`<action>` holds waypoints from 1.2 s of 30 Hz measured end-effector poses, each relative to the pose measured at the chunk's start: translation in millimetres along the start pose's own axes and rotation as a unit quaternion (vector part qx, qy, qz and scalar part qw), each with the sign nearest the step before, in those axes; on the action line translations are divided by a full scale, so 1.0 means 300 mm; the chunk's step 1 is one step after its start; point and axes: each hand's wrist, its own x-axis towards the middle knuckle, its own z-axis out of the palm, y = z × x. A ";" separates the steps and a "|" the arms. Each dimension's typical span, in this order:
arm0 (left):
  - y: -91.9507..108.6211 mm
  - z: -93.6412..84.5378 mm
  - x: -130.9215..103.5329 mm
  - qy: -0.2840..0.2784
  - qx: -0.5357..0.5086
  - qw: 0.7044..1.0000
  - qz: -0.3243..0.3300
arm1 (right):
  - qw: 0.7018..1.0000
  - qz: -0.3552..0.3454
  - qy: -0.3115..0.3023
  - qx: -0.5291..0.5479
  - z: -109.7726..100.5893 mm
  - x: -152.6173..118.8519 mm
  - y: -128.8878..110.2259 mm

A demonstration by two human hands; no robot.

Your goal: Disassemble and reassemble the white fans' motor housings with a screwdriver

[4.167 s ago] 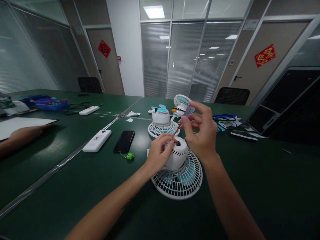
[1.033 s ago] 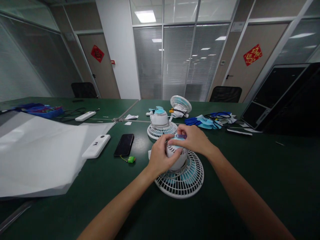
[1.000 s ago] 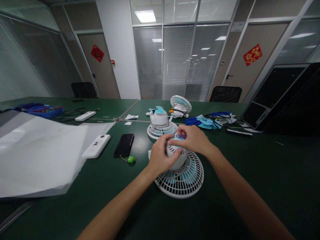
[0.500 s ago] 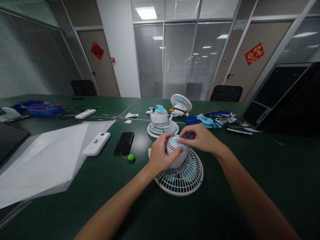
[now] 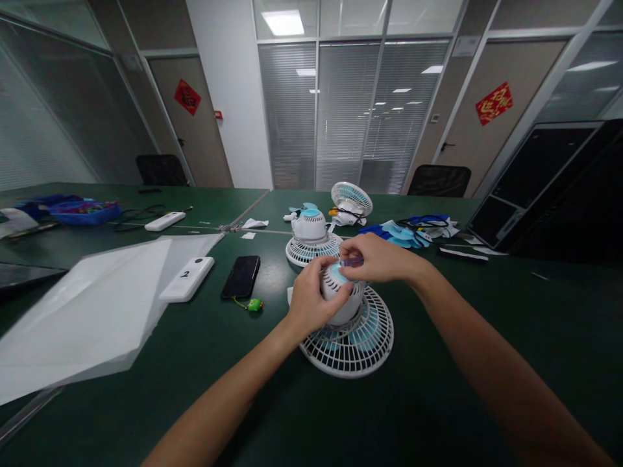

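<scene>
A white fan (image 5: 348, 350) lies grille-down on the green table, its rounded motor housing with a light blue cap (image 5: 337, 271) pointing up. My left hand (image 5: 314, 298) is wrapped round the left side of that housing, thumb at the front. Pinched in the fingers of my right hand (image 5: 377, 258) is a small purple screwdriver (image 5: 352, 261), held over the cap; its tip is too small to make out. Right behind stands a second fan (image 5: 310, 235), also face-down, with light blue blades on top.
A third fan (image 5: 351, 200) is farther back. Blue gloves and cables (image 5: 409, 232) lie right of it. To the left are a phone (image 5: 241, 276), a white box marked 2 (image 5: 187, 279), white sheets (image 5: 92, 305) and a blue tray (image 5: 85, 213). A black case (image 5: 540, 188) stands right.
My right hand has moved left and slightly up, bringing the purple screwdriver over the cap of the housing. My left hand keeps its hold. The view has shifted slightly.
</scene>
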 end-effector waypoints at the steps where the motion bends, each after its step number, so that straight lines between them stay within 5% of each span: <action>1: 0.000 0.000 -0.001 0.001 -0.002 1.000 -0.002 | 1.000 0.003 -0.006 0.000 -0.003 0.005 -0.004; 13: -0.004 0.001 -0.001 0.001 -0.015 1.000 -0.004 | 0.999 0.033 0.002 -0.015 0.012 0.014 0.017; 20: -0.013 0.001 -0.003 0.000 -0.014 1.000 0.004 | 0.997 0.003 0.076 0.034 -0.025 -0.005 0.022; 26: -0.017 -0.001 -0.004 -0.004 -0.015 1.000 -0.008 | 0.985 -0.107 -0.045 0.126 -0.037 -0.027 0.051; 36: -0.010 -0.005 -0.005 -0.013 -0.008 1.000 -0.013 | 0.981 -0.074 -0.126 0.129 -0.054 -0.024 0.077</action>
